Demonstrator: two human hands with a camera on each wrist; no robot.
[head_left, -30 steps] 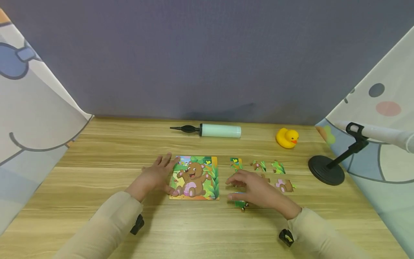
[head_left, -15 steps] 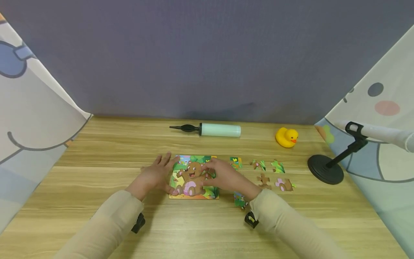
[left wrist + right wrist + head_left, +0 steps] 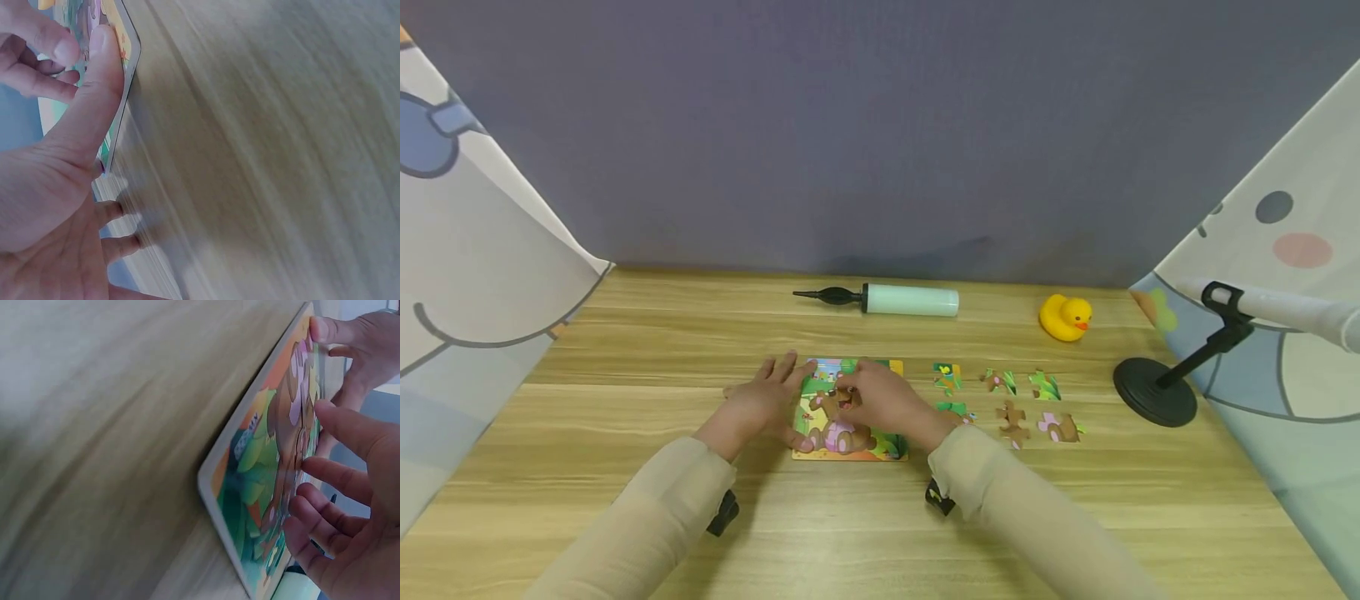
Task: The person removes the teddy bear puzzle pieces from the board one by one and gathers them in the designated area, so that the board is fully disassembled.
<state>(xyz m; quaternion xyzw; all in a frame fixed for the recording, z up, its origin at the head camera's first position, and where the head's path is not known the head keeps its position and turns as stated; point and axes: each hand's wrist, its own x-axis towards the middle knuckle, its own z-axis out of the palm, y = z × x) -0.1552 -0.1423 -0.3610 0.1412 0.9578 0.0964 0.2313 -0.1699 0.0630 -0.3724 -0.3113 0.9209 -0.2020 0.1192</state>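
Note:
A square picture puzzle board (image 3: pixel 820 457) with a brown bear on it lies on the wooden table. My left hand (image 3: pixel 763 412) spreads its fingers at the board's left side, the thumb (image 3: pixel 103 53) resting on the near left corner. Over the bear's face, my right hand (image 3: pixel 883 402) bends down, its thumb and fingertips around a small brown puzzle piece (image 3: pixel 850 398) low over the picture; the fingers hide much of it. In the right wrist view, the thumb (image 3: pixel 331 419) and index fingertip stand apart at the board's surface.
Right of the board lie several loose puzzle pieces (image 3: pixel 1060 428), some near the right forearm. A pale green hand pump (image 3: pixel 910 300) lies behind the board. A yellow rubber duck (image 3: pixel 1065 318) and a black round-based stand (image 3: pixel 1156 392) are farther right. A grey wall rises behind.
My right hand has moved left from the loose pieces, over the board's right part, to the bear's face. My left hand has stayed on the board's left edge.

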